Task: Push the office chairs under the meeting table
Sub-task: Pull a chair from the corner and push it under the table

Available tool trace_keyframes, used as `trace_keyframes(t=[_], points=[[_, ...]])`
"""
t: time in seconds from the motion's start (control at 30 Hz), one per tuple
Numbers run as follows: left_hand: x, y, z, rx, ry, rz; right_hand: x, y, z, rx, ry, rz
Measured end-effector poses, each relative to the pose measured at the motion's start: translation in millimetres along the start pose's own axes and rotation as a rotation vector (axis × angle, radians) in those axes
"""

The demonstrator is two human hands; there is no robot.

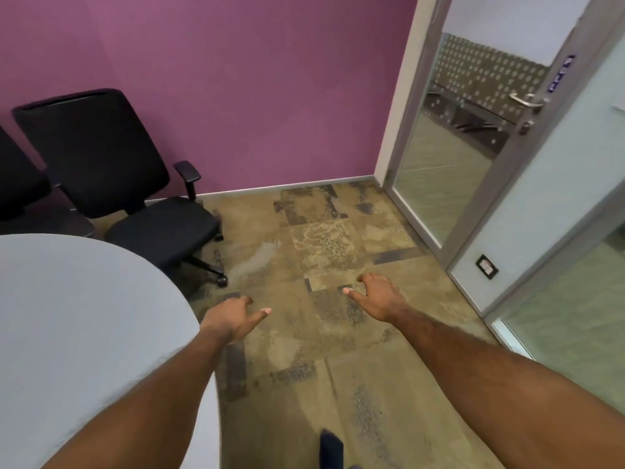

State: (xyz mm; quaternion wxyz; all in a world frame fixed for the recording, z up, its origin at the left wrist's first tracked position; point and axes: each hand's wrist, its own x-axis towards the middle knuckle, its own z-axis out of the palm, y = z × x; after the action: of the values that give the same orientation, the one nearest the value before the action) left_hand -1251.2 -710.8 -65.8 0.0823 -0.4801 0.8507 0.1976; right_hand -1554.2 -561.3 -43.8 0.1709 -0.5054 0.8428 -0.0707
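Meeting table (84, 326): pale, round-edged top filling the lower left of the view; taken as the reference for all positions below.

Office chair (135, 198): black, high-backed, with armrests and a castor base, standing at the far edge of the table, close to the purple wall (253, 89). Its seat faces outward to the right and is not tucked under the top; 1 castor (222, 281) sits just off the table edge. A second black chair (20, 187) stands left of the first, also at the far edge, only partly in view.

Handling, as judged: a rolling chair of moderate weight, rigid frame, padded seat and back. On this patterned carpet (338, 333) castors are likely to drag and swivel, so the chair may veer. The top of the backrest (67, 99) is the soundest place to hold for turning and steering it; the armrest (187, 170) is a secondary hold.

Left hand (233, 319): just off the right edge of the table, fingers loosely spread, holding nothing.

Right hand (378, 296): farther right of the table, over open carpet, fingers likewise spread, holding nothing. Both are well apart from the chair.
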Motion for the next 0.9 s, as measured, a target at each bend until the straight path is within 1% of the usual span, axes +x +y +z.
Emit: trace_keyframes(t=[0.13, 0.27, 0.4, 0.7, 0.83, 0.9], points=[[51, -2, -17, -0.012, -0.003, -0.068, 70, -1, -12, 0.008, -0.046, -0.047], [94, -9, -31, -0.119, 0.035, -0.175, 141, -6, -25, 0.014, -0.094, -0.104], [122, -28, -34, -0.125, 0.043, -0.238, 195, -20, -24, 0.031, -0.130, -0.149], [213, -96, -52, -0.192, 0.036, -0.382, 331, -83, -13, -0.061, -0.230, -0.292], [255, -120, -71, -0.274, 0.007, -0.437, 395, -115, -10, -0.116, -0.289, -0.331], [271, -135, -81, -0.329, -0.001, -0.472, 423, -134, -11, -0.094, -0.312, -0.329]])
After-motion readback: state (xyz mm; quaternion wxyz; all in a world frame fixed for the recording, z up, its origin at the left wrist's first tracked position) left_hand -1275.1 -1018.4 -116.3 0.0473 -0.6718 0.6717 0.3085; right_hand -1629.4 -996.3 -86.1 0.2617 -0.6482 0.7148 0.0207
